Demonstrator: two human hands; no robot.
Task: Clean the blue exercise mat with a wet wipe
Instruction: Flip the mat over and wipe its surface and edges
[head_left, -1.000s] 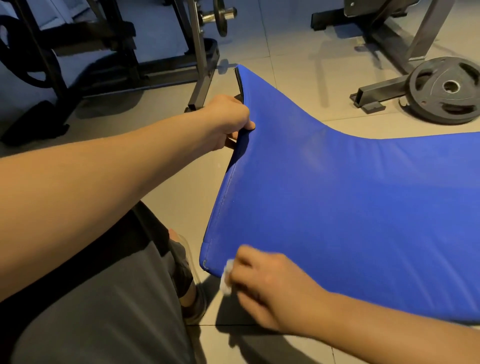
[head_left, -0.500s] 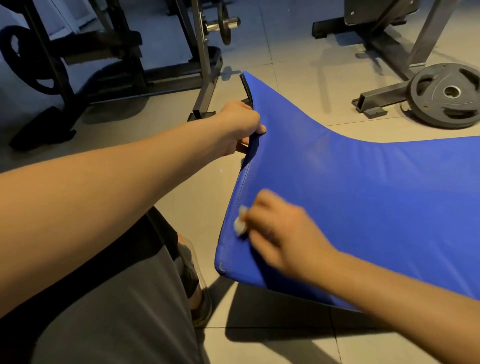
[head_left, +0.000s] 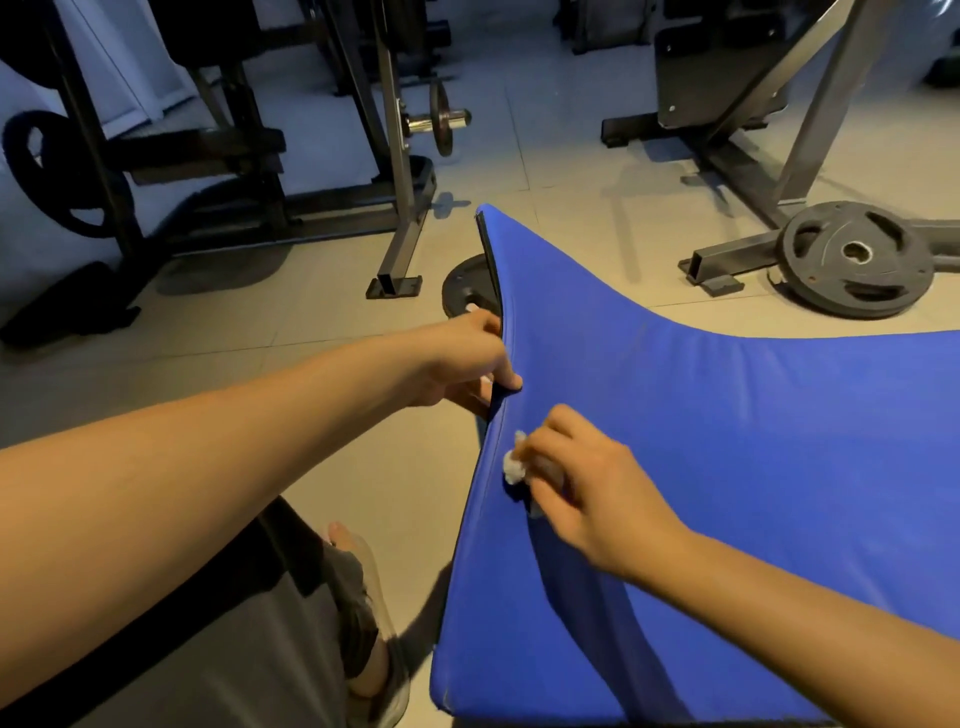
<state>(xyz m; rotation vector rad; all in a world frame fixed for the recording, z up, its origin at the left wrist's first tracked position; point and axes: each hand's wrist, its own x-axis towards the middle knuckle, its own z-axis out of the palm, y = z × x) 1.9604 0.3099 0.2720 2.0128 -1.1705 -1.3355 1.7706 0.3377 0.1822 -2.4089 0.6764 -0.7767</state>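
Left hand (head_left: 467, 358) gripping one blue mat (head_left: 727, 467), right hand (head_left: 582, 483) pinching one wipe (head_left: 513, 467)

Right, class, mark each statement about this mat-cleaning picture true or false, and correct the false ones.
1. The left hand grips the edge of the blue mat. True.
2. The right hand holds a white wipe against the mat. True.
3. The mat lies flat on the ground. False: its gripped edge is lifted off the floor tiles.
4. The weight plate at far right sits on the mat. False: it lies on the tiles, apart from the mat.
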